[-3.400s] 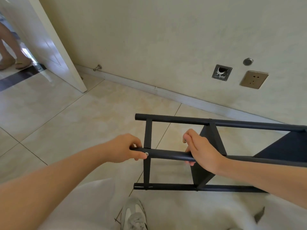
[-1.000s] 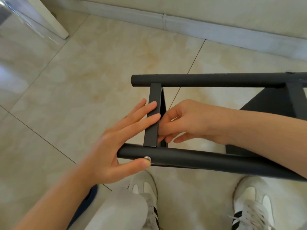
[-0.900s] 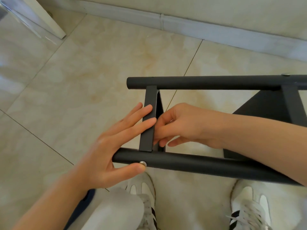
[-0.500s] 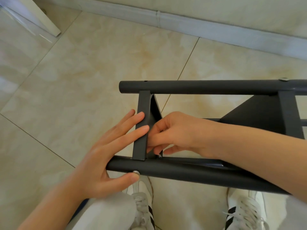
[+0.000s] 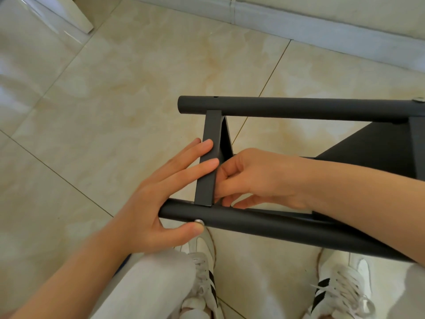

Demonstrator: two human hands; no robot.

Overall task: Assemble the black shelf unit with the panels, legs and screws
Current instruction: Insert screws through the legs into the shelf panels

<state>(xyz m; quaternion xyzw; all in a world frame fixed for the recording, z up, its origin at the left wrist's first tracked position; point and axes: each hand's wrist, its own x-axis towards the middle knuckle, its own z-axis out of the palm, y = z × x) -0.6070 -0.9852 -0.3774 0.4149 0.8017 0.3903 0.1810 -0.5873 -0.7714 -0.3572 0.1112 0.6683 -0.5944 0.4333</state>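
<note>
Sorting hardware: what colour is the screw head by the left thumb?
The screw head is shiny silver; head view.

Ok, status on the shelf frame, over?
Left hand flat, fingers pressing the crossbar, thumb at the screw in the near leg. Right hand curled behind the crossbar at the joint; what it holds is hidden. Nothing in the way.

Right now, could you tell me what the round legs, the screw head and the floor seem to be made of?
Round legs: probably metal tube with a matte black coating, judging by the even, soft sheen.
Screw head: bare silvery metal, shiny.
Floor: glossy beige marbled tile, likely ceramic, with grout lines and reflections.
</note>
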